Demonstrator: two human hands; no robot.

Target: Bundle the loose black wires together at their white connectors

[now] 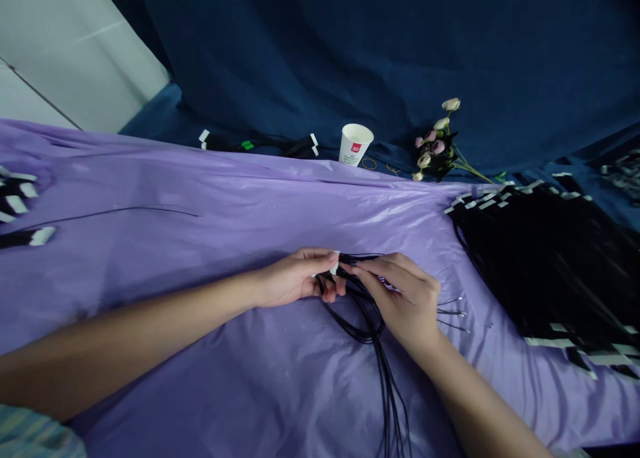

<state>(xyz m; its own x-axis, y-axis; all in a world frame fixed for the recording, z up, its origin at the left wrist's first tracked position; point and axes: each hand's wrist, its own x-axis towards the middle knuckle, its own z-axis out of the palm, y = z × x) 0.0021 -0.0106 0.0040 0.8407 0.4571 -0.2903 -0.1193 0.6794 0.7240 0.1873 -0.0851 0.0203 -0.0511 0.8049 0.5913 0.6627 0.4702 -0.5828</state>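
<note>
A bundle of thin black cables point(383, 365) hangs looped between my two hands, its lower strands trailing down over the purple cloth. My left hand point(295, 276) pinches the bundle at a white tape band point(335, 265), thumb on top and fingers underneath. Just to the right, my right hand point(403, 298) has thumb and fingertips closed on the black strands near that band. Several thin cable ends with small bright tips point(457, 313) stick out beyond the right hand. Part of the bundle is hidden behind the right hand.
Purple cloth point(225, 191) covers the surface. At right lies a large pile of black cables with white taped ends point(550, 258); more taped bundles point(17, 195) lie at left. A paper cup point(356, 143), artificial flowers point(435, 148) and a single black cable point(135, 209) are farther back.
</note>
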